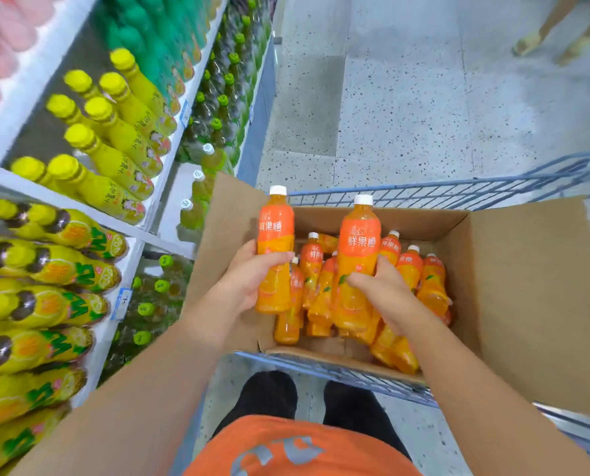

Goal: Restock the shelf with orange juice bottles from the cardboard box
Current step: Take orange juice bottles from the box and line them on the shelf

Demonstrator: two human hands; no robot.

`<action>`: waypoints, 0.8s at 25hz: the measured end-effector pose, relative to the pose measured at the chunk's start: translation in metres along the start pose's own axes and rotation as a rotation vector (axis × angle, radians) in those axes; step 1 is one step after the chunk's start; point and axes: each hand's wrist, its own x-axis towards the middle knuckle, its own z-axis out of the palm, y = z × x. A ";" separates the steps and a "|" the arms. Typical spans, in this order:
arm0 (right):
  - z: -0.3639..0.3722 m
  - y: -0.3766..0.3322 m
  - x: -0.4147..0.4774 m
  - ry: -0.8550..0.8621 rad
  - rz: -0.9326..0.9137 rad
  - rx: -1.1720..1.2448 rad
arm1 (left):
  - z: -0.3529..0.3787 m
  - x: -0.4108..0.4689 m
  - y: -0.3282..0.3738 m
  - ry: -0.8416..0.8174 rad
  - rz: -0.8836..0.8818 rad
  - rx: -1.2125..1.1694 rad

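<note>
An open cardboard box [513,297] sits in a blue wire cart [458,192] and holds several orange juice bottles [432,286] with white caps. My left hand [248,280] grips one orange juice bottle [275,235] upright over the box's left flap. My right hand [379,290] grips a second orange juice bottle [357,242] upright above the bottles in the box. The shelf [139,231] stands to the left, its levels full of other drinks.
Yellow-capped bottles [115,159] and lemon drinks [53,269] fill the upper shelf levels, green-capped tea bottles [218,108] the lower ones. A speckled floor [406,97] stretches ahead. Another person's feet [554,42] stand at the far right. My own dark shoes [279,393] are below the cart.
</note>
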 end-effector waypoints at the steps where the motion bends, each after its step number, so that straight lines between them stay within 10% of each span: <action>1: 0.004 -0.018 -0.007 0.013 -0.036 0.004 | -0.007 -0.012 0.014 0.025 0.053 0.008; 20: 0.057 -0.288 -0.131 -0.314 -0.720 -0.009 | -0.076 -0.253 0.195 0.373 0.779 -0.259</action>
